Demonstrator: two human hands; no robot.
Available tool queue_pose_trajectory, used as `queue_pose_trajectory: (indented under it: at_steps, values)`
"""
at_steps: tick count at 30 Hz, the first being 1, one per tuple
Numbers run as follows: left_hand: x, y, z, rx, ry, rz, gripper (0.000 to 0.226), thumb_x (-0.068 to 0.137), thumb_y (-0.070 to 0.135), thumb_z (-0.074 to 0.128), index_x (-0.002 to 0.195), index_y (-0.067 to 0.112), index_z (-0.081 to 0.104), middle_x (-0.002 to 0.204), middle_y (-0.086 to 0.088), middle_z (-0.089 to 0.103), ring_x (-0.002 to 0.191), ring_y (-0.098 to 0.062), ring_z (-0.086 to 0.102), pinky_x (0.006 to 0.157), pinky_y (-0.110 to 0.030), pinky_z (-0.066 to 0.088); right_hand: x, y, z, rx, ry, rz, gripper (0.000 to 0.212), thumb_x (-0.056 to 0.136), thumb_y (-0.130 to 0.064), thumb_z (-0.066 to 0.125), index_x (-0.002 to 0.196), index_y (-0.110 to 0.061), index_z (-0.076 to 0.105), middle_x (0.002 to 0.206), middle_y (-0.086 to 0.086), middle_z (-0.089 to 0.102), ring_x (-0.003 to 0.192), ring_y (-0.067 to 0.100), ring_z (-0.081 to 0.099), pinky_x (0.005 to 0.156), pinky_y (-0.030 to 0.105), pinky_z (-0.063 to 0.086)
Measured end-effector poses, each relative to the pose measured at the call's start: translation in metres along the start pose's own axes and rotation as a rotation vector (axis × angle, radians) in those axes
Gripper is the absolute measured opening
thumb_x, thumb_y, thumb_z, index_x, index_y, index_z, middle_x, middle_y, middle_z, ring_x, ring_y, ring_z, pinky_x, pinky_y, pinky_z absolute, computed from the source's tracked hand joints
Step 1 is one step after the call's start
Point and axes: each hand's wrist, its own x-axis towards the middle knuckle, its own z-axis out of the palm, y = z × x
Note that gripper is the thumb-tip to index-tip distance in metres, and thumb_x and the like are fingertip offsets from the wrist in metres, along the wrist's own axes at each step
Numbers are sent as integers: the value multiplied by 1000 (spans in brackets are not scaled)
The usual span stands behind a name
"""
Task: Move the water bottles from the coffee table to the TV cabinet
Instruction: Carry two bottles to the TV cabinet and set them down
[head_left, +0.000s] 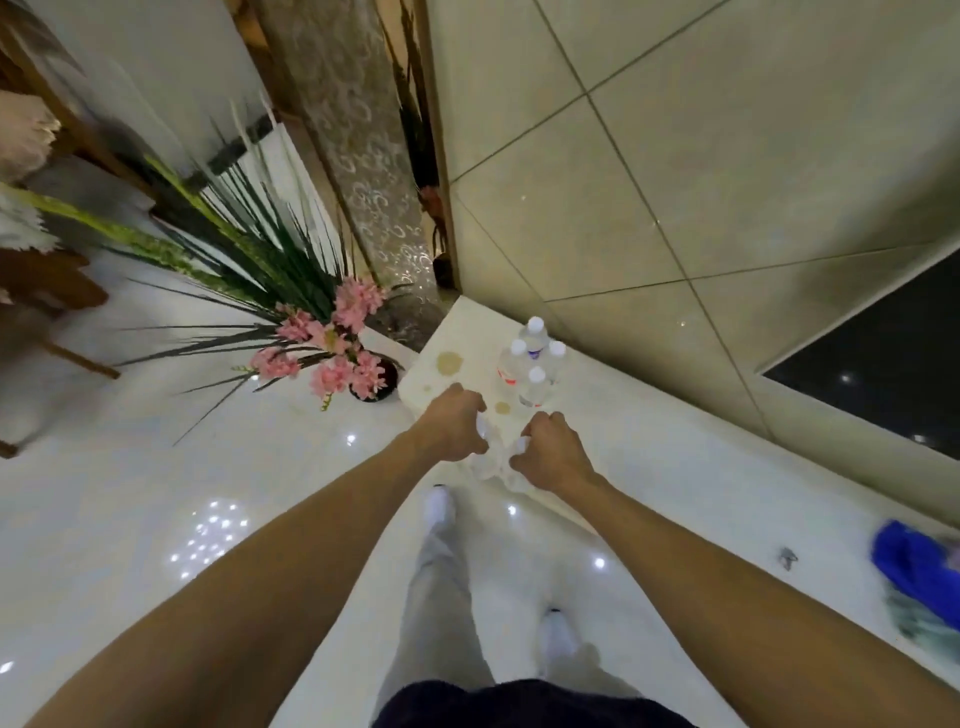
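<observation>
1. On the left, our left hand (453, 427) is clamped around bottles (485, 457), held over the front edge of the cabinet (649, 441).
2. In the middle, 4 bottles (530, 364) already stand together on that top, so we judge the task well along.
3. On the right, our right hand (551, 451) is curled shut on more bottles; these remain to be set down.
4. The coffee table is out of view.

The single head-worn view looks steeply down, tilted, over outstretched arms toward floor and cabinet top (467, 332).
</observation>
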Motion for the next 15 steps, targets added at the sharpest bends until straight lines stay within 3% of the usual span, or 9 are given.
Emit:
queue_pose_trajectory:
  at_steps: [4, 11, 15]
  values:
    - [72, -33, -12, 13, -102, 45, 57, 73, 20, 78, 125, 7, 57, 129, -14, 51, 117, -29, 52, 94, -30, 43, 49, -20, 5, 44, 33, 119, 34, 85, -18, 63, 114, -2, 55, 115, 18, 59, 111, 34, 53, 88, 38, 48]
    - [156, -68, -14, 26, -203, 85, 55, 76, 16, 75, 126, 5, 56, 127, -13, 45, 114, -31, 54, 97, -29, 42, 117, -38, 22, 220, 66, 397, 38, 77, -17, 69, 110, -4, 53, 111, 15, 52, 100, 33, 58, 88, 38, 50]
    - [199, -78, -2, -17, -227, 83, 56, 74, 14, 77, 125, 3, 55, 126, -10, 51, 115, -28, 55, 86, -21, 38, 149, -38, 38, 350, 111, 515, 39, 77, -18, 69, 110, -7, 51, 112, 12, 50, 97, 32, 60, 88, 38, 51]
